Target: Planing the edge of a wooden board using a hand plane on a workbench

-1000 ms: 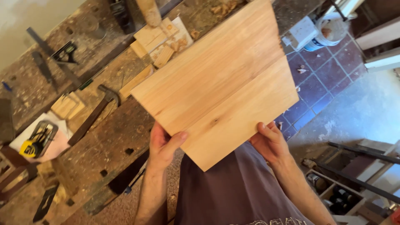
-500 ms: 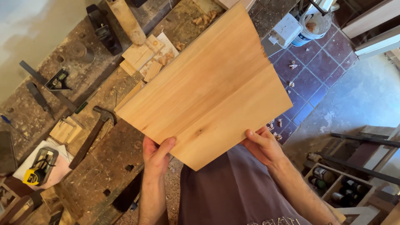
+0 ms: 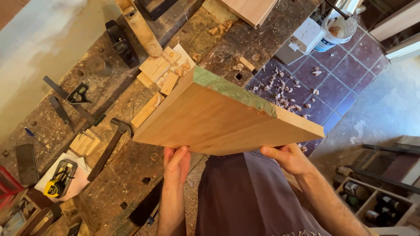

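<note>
The wide pale wooden board (image 3: 218, 124) tips from face-on to nearly edge-on, green-stained end showing, above the workbench's near edge, left hand (image 3: 176, 164) and right hand (image 3: 286, 158) fingers clamped on its near edge.

The pale, straight-grained flat wooden board (image 3: 214, 124) has a green-painted end edge; below lie dark red square floor tiles (image 3: 337, 74) and a yellow-black tape measure (image 3: 56, 185).

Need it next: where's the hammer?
Head view, left: the hammer lies on the workbench, under the board's left corner, right of the tape measure.
</note>
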